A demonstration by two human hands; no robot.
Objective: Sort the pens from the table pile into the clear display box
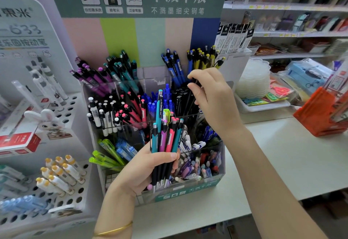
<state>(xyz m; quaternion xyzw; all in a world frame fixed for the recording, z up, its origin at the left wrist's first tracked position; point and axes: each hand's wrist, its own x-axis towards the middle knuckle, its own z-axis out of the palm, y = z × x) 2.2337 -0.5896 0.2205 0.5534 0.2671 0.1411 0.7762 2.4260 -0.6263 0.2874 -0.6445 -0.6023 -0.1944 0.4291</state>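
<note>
The clear display box stands on the white table, its tiered compartments packed with pens sorted by colour. My left hand grips a bundle of pens, teal, purple and pink with black tips, upright in front of the box. My right hand hovers over the box's right middle compartment and pinches a thin black pen among the black pens there. Yellow pens and blue pens fill the back row.
A white perforated pen stand with cream and white pens sits at the left. The white table extends to the right, with an orange box and a tray of packaged goods. Store shelves lie behind.
</note>
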